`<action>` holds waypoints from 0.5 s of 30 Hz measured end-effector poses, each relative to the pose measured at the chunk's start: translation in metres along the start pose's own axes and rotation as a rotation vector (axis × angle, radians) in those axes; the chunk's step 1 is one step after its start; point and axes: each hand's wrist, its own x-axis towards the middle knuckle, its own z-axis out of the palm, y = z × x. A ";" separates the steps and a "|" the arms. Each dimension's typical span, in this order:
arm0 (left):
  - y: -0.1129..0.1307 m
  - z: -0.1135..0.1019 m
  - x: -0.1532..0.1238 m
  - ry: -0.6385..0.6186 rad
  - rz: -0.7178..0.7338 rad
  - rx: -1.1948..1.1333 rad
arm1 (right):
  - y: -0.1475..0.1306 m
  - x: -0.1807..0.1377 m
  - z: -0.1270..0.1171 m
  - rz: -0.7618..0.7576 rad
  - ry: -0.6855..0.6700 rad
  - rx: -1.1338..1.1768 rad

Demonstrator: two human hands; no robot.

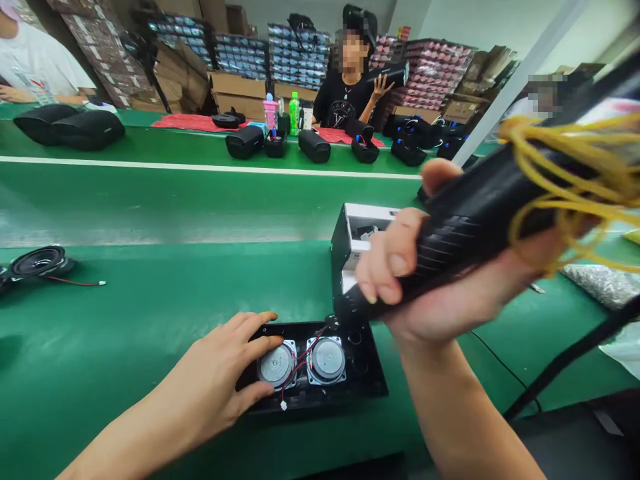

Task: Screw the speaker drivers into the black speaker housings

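My left hand (220, 373) lies flat with fingers spread on the left end of a black speaker panel (367, 377) on the green bench. Two round silver drivers (326, 360) sit in the panel, joined by red and black wires. My right hand (430, 280) is wrapped round a black electric screwdriver (480, 213), its tip pointing down at the panel's upper edge near the drivers. Yellow rubber bands (575, 173) are looped round the tool's upper body.
A black and white box (350, 233) stands behind the panel. A loose speaker driver (37, 262) with a red wire lies far left. Black speaker housings (315, 145) line the far bench, where a person in black holds one up. A bag of screws (600, 283) lies right.
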 end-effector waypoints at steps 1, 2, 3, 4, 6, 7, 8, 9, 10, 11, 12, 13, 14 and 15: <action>0.000 0.000 0.000 0.003 0.004 -0.016 | 0.010 -0.002 0.005 0.025 -0.040 0.038; 0.000 -0.001 0.000 0.006 0.012 -0.030 | 0.021 -0.004 0.008 0.052 -0.074 0.061; 0.000 -0.003 0.000 0.008 0.023 -0.042 | 0.032 -0.007 0.010 0.087 -0.096 0.069; 0.000 -0.004 0.000 0.011 0.037 -0.052 | 0.042 -0.009 0.011 0.124 -0.105 0.062; 0.001 -0.006 0.001 0.011 0.067 -0.066 | 0.060 -0.012 0.009 0.170 -0.122 0.031; 0.000 -0.007 0.001 0.010 0.078 -0.069 | 0.066 -0.014 0.009 0.177 -0.139 0.014; 0.000 -0.007 0.002 0.012 0.087 -0.071 | 0.071 -0.014 0.008 0.171 -0.157 0.003; 0.000 -0.008 0.002 0.017 0.093 -0.070 | 0.075 -0.014 0.007 0.171 -0.175 -0.010; 0.000 -0.007 0.003 0.023 0.096 -0.069 | 0.078 -0.014 0.006 0.172 -0.188 -0.018; 0.000 -0.007 0.003 0.030 0.100 -0.069 | 0.081 -0.014 0.006 0.179 -0.193 -0.024; 0.000 -0.007 0.003 0.036 0.105 -0.070 | 0.082 -0.014 0.005 0.189 -0.198 -0.026; 0.000 -0.007 0.003 0.038 0.108 -0.070 | 0.084 -0.014 0.004 0.196 -0.209 -0.024; 0.001 -0.007 0.003 0.036 0.109 -0.070 | 0.085 -0.014 0.004 0.199 -0.221 -0.024; 0.001 -0.007 0.003 0.034 0.108 -0.071 | 0.086 -0.015 0.003 0.197 -0.231 -0.027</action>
